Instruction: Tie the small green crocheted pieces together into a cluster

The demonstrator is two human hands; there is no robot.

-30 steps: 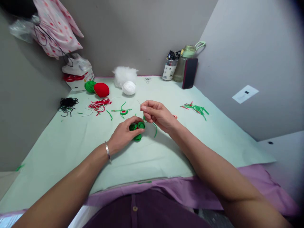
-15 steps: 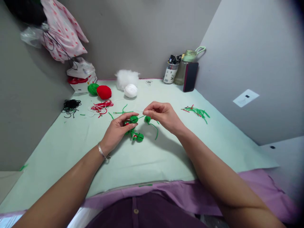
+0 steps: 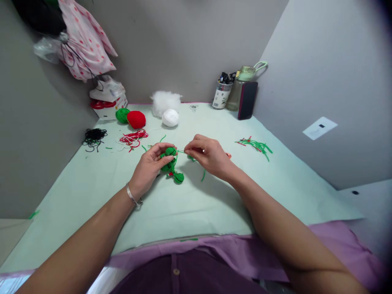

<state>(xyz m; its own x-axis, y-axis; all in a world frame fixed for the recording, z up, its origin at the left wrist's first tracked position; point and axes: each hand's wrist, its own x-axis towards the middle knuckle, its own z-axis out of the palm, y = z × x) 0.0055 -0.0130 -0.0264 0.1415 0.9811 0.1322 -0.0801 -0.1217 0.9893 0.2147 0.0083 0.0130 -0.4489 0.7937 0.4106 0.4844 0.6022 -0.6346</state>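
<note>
Between the thumb and fingers of my left hand is a green crocheted piece made of small round balls, with bits of red on it. One of its balls hangs below my thumb, close to the tabletop. My right hand pinches a green yarn strand that runs taut from the piece's upper ball. Whether a needle is in that pinch is too small to tell. Under my right hand, loose green yarn lies partly hidden, and something small and orange peeks out beside the wrist.
Green, red and white yarn balls sit at the back by fluffy white stuffing. Black yarn and red-white scraps lie left, green scraps right. A pen cup, bottle and phone stand back right.
The crocheted piece has turned in my left hand, showing less red. My right hand has shifted slightly and now covers the small green ball seen beneath it before.
</note>
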